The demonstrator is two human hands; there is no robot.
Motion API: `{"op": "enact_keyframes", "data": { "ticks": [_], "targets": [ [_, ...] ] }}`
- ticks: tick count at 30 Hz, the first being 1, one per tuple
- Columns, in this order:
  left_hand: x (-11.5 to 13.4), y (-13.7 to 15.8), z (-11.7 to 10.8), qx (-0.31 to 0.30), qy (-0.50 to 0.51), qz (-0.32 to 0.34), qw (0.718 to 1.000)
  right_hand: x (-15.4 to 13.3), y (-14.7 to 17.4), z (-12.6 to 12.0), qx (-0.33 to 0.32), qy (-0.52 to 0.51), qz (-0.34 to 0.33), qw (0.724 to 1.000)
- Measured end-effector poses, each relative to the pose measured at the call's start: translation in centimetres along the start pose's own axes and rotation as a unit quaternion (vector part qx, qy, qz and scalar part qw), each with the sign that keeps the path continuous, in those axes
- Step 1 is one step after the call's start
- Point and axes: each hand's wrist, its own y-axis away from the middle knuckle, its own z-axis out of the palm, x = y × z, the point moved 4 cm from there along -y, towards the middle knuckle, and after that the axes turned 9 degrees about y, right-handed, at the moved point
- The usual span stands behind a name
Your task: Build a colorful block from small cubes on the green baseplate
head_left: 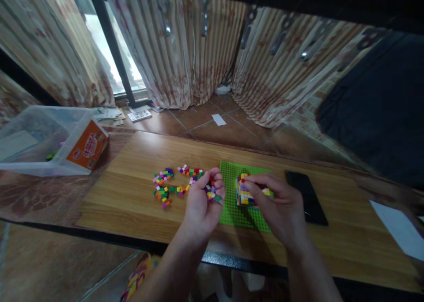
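The grip of the right hand [287, 204] pinches a red brick [243, 181] over the stacked bricks [245, 200], and whether the cupped left hand [200, 204] holds loose bricks [210, 195], I cannot tell

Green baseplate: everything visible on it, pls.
The green studded baseplate looks plastic: thin, flat, with rows of small round studs. It lies on the wooden tabletop, left of a black slab-like device. A multicolored brick build stands on it. The right hand hides part of its right side; the left hand's fingertips meet its left edge in view, contact unclear.
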Motion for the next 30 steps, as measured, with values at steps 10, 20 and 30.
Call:
{"op": "enact_keyframes", "data": {
  "ticks": [10, 20, 30],
  "targets": [
    [-0.1, 0.4, 0.7, -0.016, -0.030, 0.049, 0.998, -3.7, 1.1, 3.5, -0.142, 0.037, -0.022, 0.989],
    [0.2, 0.2, 0.3, 0.024, -0.038, 0.075, 0.996, 0.4, 0.1, 0.1, -0.081, 0.009, 0.059, 0.995],
    [0.1, -0.2, -0.3, 0.053, -0.071, 0.055, 0.995, 6.2, -0.6, -1.5, -0.017, 0.092, 0.081, 0.992]
  ]
}}
